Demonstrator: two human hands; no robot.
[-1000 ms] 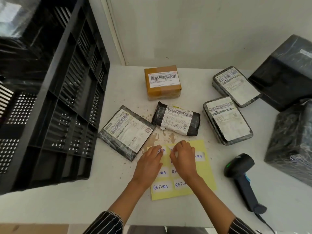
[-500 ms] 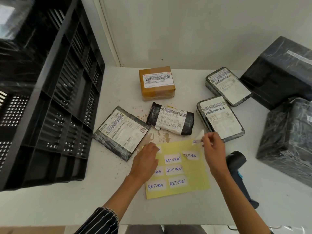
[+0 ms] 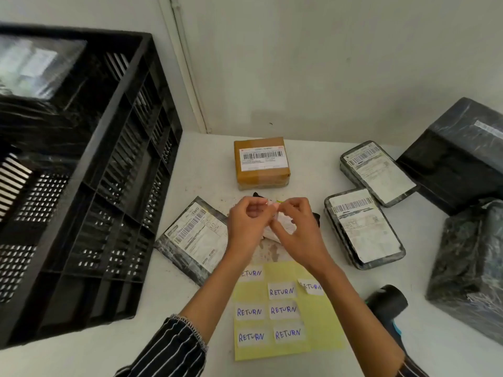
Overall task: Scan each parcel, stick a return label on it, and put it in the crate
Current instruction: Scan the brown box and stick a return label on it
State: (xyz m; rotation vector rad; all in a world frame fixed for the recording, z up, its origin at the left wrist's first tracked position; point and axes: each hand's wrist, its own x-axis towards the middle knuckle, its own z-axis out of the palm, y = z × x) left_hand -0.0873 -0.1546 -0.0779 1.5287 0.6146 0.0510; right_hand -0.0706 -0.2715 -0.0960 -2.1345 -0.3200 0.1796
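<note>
Return label (image 3: 273, 205) is pinched mid-frame between the curled fingertips of left hand (image 3: 248, 227) and right hand (image 3: 300, 235).

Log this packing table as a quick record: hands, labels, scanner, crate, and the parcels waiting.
hands: left hand and right hand together pinch one loose label above the rolled black parcel
sheet: yellow sheet, seven RETURN labels on it
scanner: scanner lies on the table, unheld
crate: black crate at left, contents blurred
waiting: brown box; three flat parcels; two large wrapped parcels
</note>
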